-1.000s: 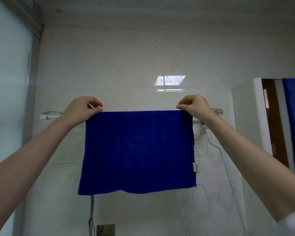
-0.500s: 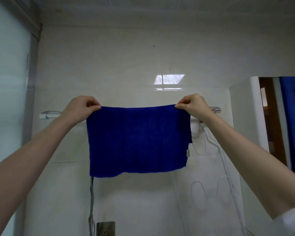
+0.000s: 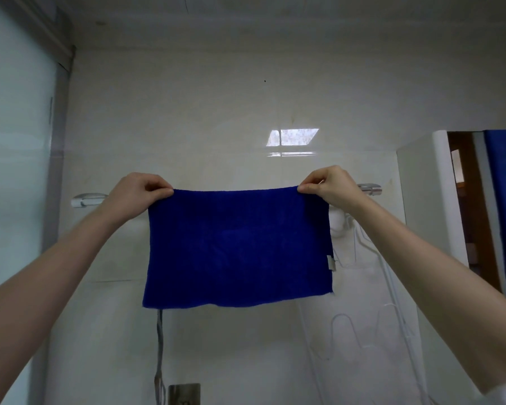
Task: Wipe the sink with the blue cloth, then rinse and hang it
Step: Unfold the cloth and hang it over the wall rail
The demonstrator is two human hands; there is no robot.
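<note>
The middle of the towel bar is hidden behind the blue cloth and both hands; only its two chrome end mounts show, one beside each wrist. Whether the cloth hangs over the bar or is only held up in front of it cannot be told. The sink is out of sight. A metal plate at the bottom edge is cut off, and a grey hose runs down from behind the cloth's lower left corner. White wire hangers against the pale wall are faint and hard to trace.

A small white tag sits on the cloth's right edge; any writing on it is too small to read.

The cloth is deep blue, rectangular, spread flat and taut along its top edge, its bottom hem slightly wavy. The left hand pinches the top left corner between thumb and fingers; the right hand pinches the top right corner the same way. At the far right a mirror shows a strip of blue.
</note>
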